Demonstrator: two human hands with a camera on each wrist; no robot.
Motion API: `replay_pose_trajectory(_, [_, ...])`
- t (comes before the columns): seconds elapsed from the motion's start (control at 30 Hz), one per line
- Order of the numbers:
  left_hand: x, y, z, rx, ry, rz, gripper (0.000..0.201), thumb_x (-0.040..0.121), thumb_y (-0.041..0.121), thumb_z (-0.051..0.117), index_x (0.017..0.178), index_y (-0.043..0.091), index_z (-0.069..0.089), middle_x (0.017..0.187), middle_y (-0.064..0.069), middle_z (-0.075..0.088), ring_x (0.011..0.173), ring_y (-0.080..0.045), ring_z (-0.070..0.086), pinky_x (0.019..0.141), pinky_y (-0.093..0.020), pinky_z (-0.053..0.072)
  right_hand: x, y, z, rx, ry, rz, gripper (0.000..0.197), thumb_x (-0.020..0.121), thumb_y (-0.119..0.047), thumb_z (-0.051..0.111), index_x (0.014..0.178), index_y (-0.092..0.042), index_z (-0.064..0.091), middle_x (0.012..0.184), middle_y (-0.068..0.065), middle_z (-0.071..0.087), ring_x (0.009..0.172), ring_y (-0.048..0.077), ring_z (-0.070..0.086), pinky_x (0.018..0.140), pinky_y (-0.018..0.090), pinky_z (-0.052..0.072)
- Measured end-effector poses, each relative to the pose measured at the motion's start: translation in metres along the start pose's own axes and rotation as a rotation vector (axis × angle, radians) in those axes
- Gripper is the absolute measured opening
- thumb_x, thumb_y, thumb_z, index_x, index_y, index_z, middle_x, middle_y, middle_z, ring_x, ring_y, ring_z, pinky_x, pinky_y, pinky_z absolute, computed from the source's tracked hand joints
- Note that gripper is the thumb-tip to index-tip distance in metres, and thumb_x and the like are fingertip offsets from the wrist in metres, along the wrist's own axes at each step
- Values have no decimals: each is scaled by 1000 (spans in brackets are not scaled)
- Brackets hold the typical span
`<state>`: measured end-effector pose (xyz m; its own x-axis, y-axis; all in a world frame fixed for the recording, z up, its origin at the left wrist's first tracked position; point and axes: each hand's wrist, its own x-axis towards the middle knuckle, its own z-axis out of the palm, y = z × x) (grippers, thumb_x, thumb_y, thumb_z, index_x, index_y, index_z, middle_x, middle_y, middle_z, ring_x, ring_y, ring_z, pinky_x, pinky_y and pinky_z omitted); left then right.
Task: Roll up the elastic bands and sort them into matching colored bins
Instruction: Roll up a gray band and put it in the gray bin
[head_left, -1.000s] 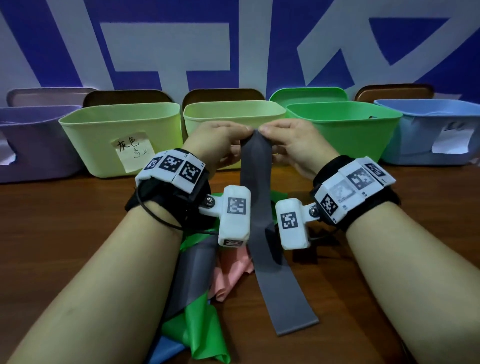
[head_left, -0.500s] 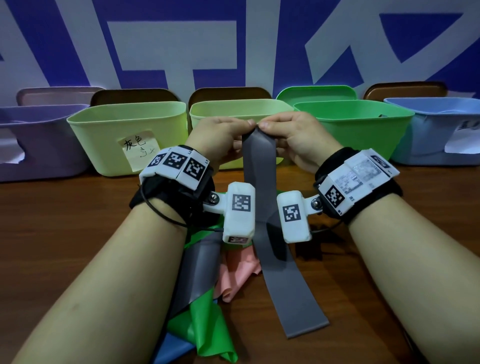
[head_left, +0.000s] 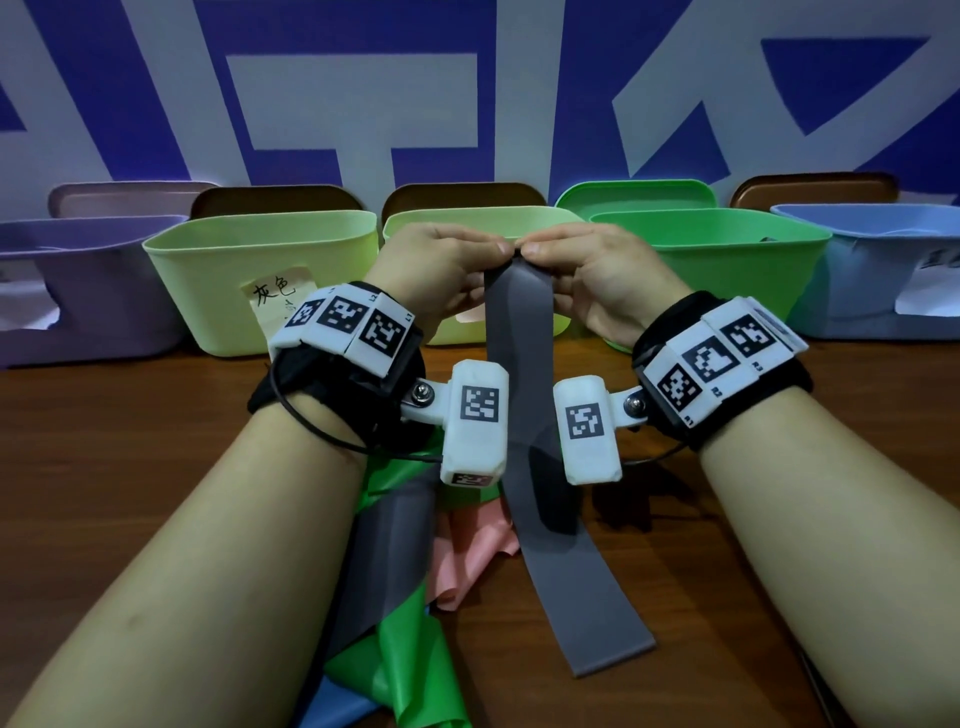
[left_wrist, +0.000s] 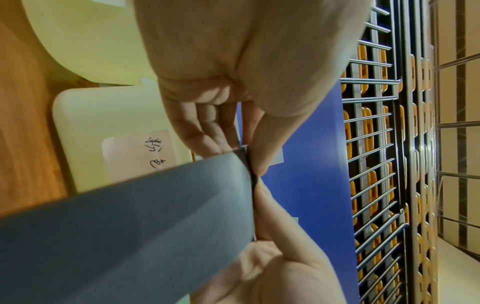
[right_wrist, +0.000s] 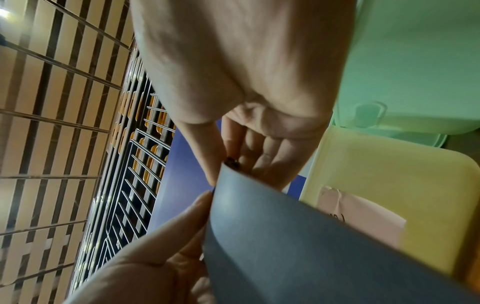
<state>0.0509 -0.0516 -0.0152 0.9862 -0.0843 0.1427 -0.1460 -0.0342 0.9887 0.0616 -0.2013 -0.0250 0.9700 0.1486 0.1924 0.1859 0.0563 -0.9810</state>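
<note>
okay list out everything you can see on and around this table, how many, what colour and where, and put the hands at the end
Grey band: one, grey, held up at its top end by both hands, lower end on the table.
Loose bands: a pile, grey, green, pink and blue, under the left forearm.
Bins: six in a row at the table's back; purple, pale yellow-green with a note, pale yellow-green, green, blue.
Lids: five leaning on the wall behind; mauve, three brown, green.
Table: one, brown wood.
Left hand: pinches the grey band's top.
Right hand: pinches the same end.
</note>
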Motion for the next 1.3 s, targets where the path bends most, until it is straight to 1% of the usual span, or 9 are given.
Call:
replay_pose_trajectory(0.13, [0,0,1,-9,12,4,7,88,2,63,89,6,69,99,-21,63,88,-27,54,74,-28,45,-1,-2,0,27,-4,3,17,87,3,56,84,-8,67,82,10,63,86,25,54,72,25,48])
replay_pose_trajectory(0.23, [0,-1,2,-27,9,19,8,86,-1,64,90,5,69,88,-18,63,82,-26,54,74,-29,45,-1,-2,-1,41,-9,0,18,87,6,54,85,-7,67,80,9,64,77,18,59,70,24,49])
replay_pose_trajectory(0.4, [2,-3,2,-63,27,48,12,86,-4,62,87,6,69,78,-6,69,65,-10,67,64,-18,55,-3,-2,-3,52,-50,-4,11,88,0,56,86,-7,65,81,8,65,74,16,62,69,25,52])
replay_pose_trajectory(0.63, [1,-3,1,-75,-35,34,13,86,-4,61,89,5,70,63,1,66,57,-5,60,63,-17,51,-2,-2,-5,38,-53,19,10,89,1,57,86,-5,65,82,9,64,77,18,58,66,20,52])
replay_pose_trajectory(0.8, [0,-2,1,-92,-64,14,18,86,-7,59,89,7,69,82,-9,62,77,-17,55,57,-14,49,-3,-5,-4,77,-40,12,16,86,8,57,81,-7,62,74,6,63,67,14,62,61,19,52])
replay_pose_trajectory(0.9, [-2,-2,2,-105,-84,2,15,87,-5,60,93,7,68,85,-11,61,74,-16,55,55,-15,48,-2,-5,-4,93,-20,0,18,85,9,57,79,-7,62,70,5,65,64,13,62,61,19,53])
replay_pose_trajectory(1.03, [-4,-1,4,-80,-85,-26,12,88,10,66,99,8,66,78,-3,67,57,-7,64,55,-17,51,-1,-4,-8,129,-8,-19,20,84,11,57,78,-6,63,66,3,68,63,12,65,62,18,53])
replay_pose_trajectory(1.13, [-4,-2,5,-54,-51,4,8,90,13,64,94,7,67,72,-3,65,51,-6,60,53,-17,50,0,-4,-8,133,-2,-25,19,84,11,56,79,-5,64,66,3,69,63,12,66,61,18,54])
replay_pose_trajectory(1.3, [-4,-2,2,-41,-43,12,7,89,9,63,94,9,69,76,-3,70,60,-8,66,56,-17,52,-2,-5,-6,123,-16,-13,19,83,12,56,79,-5,64,70,6,67,64,13,66,62,18,54])
